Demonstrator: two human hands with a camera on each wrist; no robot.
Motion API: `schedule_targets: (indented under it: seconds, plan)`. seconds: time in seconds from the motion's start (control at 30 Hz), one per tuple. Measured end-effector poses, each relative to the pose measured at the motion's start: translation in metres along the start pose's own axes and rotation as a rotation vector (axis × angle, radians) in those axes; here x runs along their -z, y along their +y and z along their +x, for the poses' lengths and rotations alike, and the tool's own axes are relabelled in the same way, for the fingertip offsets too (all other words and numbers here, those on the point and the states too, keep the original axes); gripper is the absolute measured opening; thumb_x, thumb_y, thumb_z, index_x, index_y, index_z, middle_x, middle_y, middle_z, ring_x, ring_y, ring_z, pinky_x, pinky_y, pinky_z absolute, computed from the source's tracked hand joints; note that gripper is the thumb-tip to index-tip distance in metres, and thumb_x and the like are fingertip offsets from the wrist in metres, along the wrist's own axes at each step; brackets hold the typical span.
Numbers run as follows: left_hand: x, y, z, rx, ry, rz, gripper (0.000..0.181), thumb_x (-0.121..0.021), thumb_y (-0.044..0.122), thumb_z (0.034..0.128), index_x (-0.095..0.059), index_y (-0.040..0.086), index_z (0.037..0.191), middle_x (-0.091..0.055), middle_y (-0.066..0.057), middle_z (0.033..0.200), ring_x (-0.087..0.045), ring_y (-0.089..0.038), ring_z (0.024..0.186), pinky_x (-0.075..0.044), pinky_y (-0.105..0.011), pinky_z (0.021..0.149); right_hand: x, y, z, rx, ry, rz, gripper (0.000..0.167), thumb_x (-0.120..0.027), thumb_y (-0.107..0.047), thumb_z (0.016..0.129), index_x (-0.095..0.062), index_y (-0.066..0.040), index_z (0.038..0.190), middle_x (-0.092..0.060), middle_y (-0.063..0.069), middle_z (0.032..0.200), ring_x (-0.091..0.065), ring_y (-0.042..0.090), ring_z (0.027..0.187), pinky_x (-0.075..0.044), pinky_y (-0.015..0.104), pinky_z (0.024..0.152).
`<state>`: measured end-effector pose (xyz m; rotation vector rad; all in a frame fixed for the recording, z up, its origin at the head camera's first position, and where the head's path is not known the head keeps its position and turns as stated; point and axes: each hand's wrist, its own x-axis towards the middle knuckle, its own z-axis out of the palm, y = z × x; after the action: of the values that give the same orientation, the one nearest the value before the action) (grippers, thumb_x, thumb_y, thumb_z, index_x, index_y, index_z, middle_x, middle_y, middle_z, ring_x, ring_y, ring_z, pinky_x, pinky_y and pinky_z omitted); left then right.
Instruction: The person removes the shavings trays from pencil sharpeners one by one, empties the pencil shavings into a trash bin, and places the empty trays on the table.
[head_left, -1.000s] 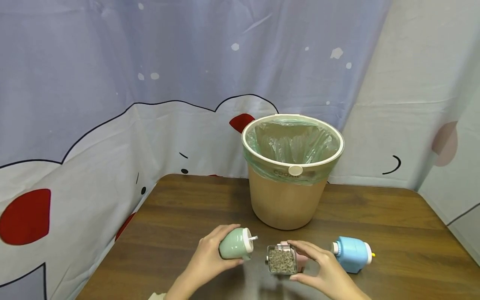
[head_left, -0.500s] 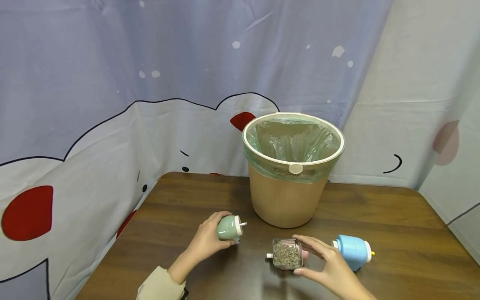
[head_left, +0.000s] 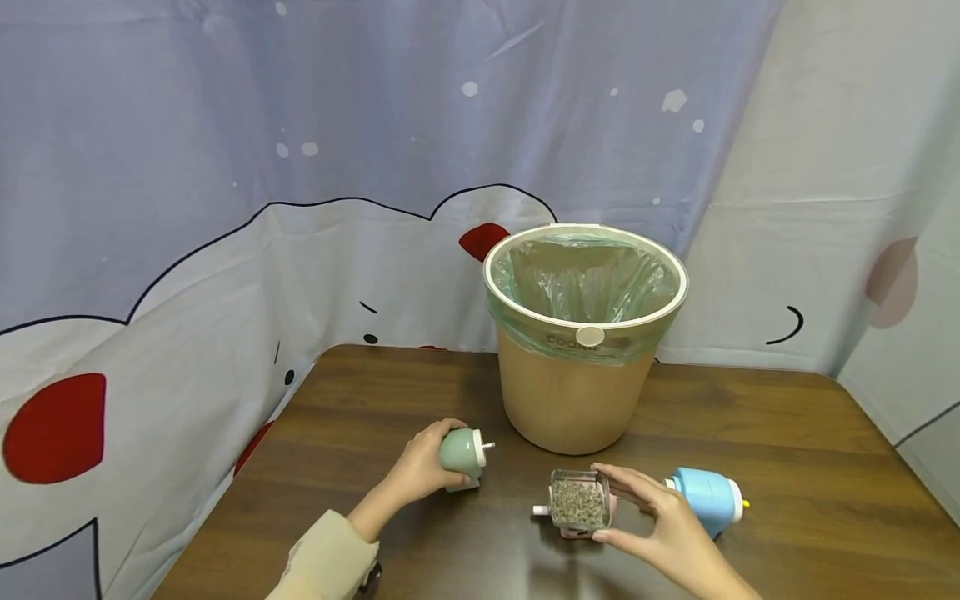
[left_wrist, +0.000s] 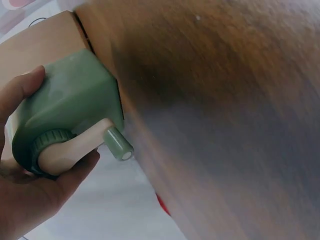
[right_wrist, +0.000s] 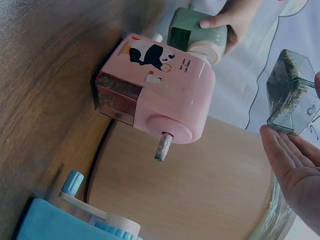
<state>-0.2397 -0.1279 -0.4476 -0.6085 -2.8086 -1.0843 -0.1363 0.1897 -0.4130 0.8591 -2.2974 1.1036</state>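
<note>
My left hand [head_left: 423,467] grips a green crank pencil sharpener [left_wrist: 75,95], its handle pointing toward the left wrist camera. Whether its base touches the table cannot be told. My right hand [head_left: 660,517] holds a clear shavings drawer [head_left: 577,502] by its edges, between thumb and fingers. Pencil shavings cover the bottom of the drawer. A pink pencil sharpener [right_wrist: 170,95] with a panda print stands on the table, largely hidden below the drawer in the head view. A pencil [right_wrist: 163,147] sticks out of its front.
A blue pencil sharpener [head_left: 705,500] with a pencil in it stands right of my right hand. Behind the sharpeners is a beige trash bin [head_left: 573,400], lined with a green bag. The wooden table [head_left: 780,450] backs onto a printed curtain [head_left: 420,125].
My left hand has moved the green pencil sharpener away from me, slightly left and lower. My right hand has shifted the shavings drawer a little right and away, exposing more of the pink sharpener.
</note>
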Motion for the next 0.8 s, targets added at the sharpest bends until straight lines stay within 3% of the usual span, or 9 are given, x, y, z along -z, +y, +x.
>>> schedule_targets:
  seconds: [0.2, 0.37, 0.63, 0.8]
  plan:
    - [-0.005, -0.001, 0.0, -0.01, -0.019, 0.009, 0.068, -0.088, 0.015, 0.0589, -0.056, 0.006, 0.118, -0.062, -0.011, 0.107, -0.057, -0.023, 0.092, -0.045, -0.041, 0.076, 0.002, -0.001, 0.001, -0.014, 0.01, 0.003, 0.067, -0.085, -0.009, 0.063, -0.058, -0.005, 0.124, -0.065, 0.016, 0.114, -0.055, -0.006, 0.108, -0.044, 0.006, 0.085]
    - [-0.008, -0.001, -0.001, -0.012, -0.028, 0.013, 0.068, -0.088, 0.016, 0.0588, -0.056, 0.006, 0.118, -0.062, -0.011, 0.107, -0.057, -0.023, 0.093, -0.044, -0.042, 0.076, 0.002, 0.001, 0.001, 0.013, 0.024, 0.07, 0.067, -0.084, -0.003, 0.062, -0.057, 0.0, 0.124, -0.064, 0.02, 0.113, -0.056, -0.006, 0.108, -0.043, 0.008, 0.088]
    - [-0.011, -0.002, 0.002, -0.026, -0.048, -0.002, 0.067, -0.087, 0.016, 0.0616, -0.054, 0.005, 0.12, -0.06, -0.012, 0.107, -0.057, -0.025, 0.093, -0.046, -0.043, 0.076, 0.003, 0.005, 0.002, 0.041, 0.054, 0.152, 0.068, -0.082, 0.005, 0.061, -0.055, 0.006, 0.124, -0.057, -0.007, 0.129, -0.054, -0.006, 0.113, -0.043, 0.01, 0.091]
    - [-0.011, -0.002, 0.004, -0.036, -0.06, 0.005, 0.068, -0.087, 0.016, 0.0622, -0.054, 0.005, 0.121, -0.06, -0.012, 0.106, -0.057, -0.026, 0.093, -0.046, -0.043, 0.076, 0.004, 0.004, 0.002, 0.017, 0.055, 0.158, 0.067, -0.081, 0.005, 0.063, -0.055, 0.004, 0.125, -0.056, -0.01, 0.129, -0.054, -0.007, 0.113, -0.043, 0.01, 0.091]
